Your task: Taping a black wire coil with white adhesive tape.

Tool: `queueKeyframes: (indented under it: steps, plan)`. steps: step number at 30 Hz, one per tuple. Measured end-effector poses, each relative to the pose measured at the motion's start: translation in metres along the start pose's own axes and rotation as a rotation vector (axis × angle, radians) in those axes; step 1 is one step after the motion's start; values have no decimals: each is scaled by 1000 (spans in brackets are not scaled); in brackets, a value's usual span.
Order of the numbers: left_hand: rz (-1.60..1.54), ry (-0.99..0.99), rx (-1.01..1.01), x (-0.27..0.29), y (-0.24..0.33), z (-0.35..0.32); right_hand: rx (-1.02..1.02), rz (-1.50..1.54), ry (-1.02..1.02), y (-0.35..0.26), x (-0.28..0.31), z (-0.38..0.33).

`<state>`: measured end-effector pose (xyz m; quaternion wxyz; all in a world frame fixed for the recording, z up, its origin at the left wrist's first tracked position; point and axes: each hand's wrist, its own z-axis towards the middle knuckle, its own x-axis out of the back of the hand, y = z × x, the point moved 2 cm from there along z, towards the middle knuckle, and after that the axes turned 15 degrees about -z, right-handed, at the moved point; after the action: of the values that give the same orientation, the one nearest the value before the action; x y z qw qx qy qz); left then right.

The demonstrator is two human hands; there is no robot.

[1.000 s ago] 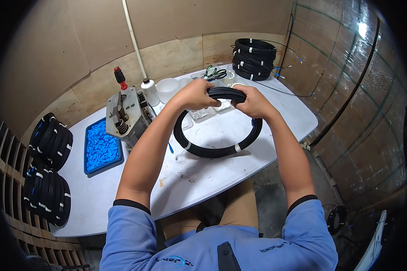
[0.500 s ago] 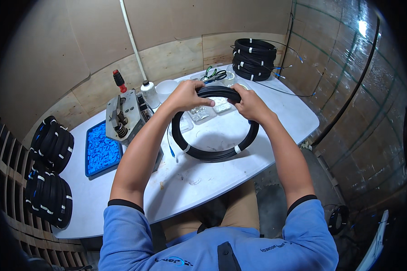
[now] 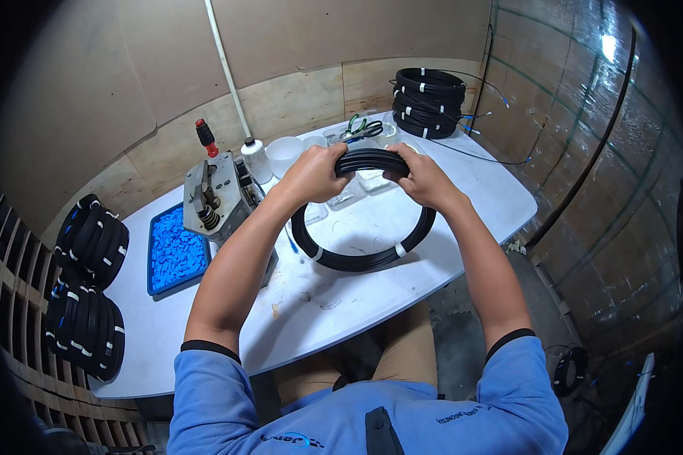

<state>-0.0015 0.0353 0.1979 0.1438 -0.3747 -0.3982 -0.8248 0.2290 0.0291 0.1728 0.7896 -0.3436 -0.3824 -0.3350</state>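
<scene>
Head view: nearest, a person in a blue shirt point(image 3: 364, 421) and tan trousers point(image 3: 406, 345) sits at a white table point(image 3: 341, 303), both forearms reaching in over its near edge. On the right, low beyond that edge, hangs or lies a small black coil point(image 3: 571, 370); I cannot tell which.

Along the table's left end are two bundles of black cable coils, a near bundle point(image 3: 85, 326) and a far bundle point(image 3: 91, 241), both banded with white ties.

Mid-table, in front of the person, is a single ring of black cable point(image 3: 360, 262), tilted with its far side raised; two white bands mark its near side. Whether that near side touches the tabletop is unclear. The left hand point(image 3: 320, 173) grips the raised far side from the left, its fingers curled closed around the strands. The right hand point(image 3: 423, 178) clasps the same stretch from the right, likewise closed, a short length of cable showing between them. Some fingertips are hidden behind the ring.

Left of the ring, a blue tray point(image 3: 156, 287) holds many small blue pieces point(image 3: 176, 250), just beside a metal press point(image 3: 218, 196) with a red and black handle point(image 3: 206, 137).

Farther off stand a white bottle point(image 3: 256, 161) and a translucent tub point(image 3: 284, 158), then green-handled pliers point(image 3: 352, 122) near black-handled scissors point(image 3: 369, 130). At the far right rises a stack of black coils point(image 3: 429, 105), before a wooden wall point(image 3: 296, 98).
</scene>
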Motion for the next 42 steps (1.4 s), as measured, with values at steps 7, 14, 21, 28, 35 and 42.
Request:
queueKeyframes:
  steps: [7,14,21,28,35,42]
  plan:
    - [38,-16,-33,-2,9,0,51,-27,-143,-2,25,7]
    - [61,35,-24,2,1,-1,-33,-69,-171,-26,12,19]
    - [116,71,-10,1,4,-2,86,225,-155,-16,13,14]
    - [62,69,-6,1,4,-4,41,110,-208,-19,12,11]
    - [25,21,7,0,3,-3,22,19,-210,-28,16,11]
    - [-293,219,-280,23,-12,-31,-44,-41,-245,-30,17,8]
